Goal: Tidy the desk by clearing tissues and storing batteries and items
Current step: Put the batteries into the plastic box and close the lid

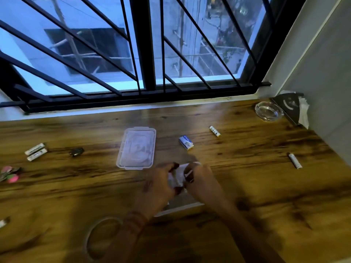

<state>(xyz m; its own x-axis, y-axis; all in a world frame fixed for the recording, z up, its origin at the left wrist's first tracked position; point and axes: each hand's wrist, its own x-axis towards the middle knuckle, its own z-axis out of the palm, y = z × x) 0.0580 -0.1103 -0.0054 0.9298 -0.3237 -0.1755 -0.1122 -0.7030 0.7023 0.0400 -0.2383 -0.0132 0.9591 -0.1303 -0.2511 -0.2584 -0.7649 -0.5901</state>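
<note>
My left hand (157, 186) and my right hand (201, 181) meet near the desk's middle, fingers pinched together on a blurred white piece (178, 175) that looks like tissue. Beneath them lies a clear plastic box (180, 206), mostly hidden by my hands. Its clear lid (136, 147) rests flat just beyond on the left. Batteries lie scattered: a pair (36, 151) at the far left, one (215, 131) beyond my right hand, one (295, 160) at the right, and one (3, 223) cut off by the left edge.
A small blue-and-white box (186, 142) lies beside the lid. A small black item (76, 151) and pink clips (10, 174) are on the left. A tape ring (102, 238) lies near me. A glass ashtray (268, 111) and a black tissue holder (290, 107) stand in the far right corner.
</note>
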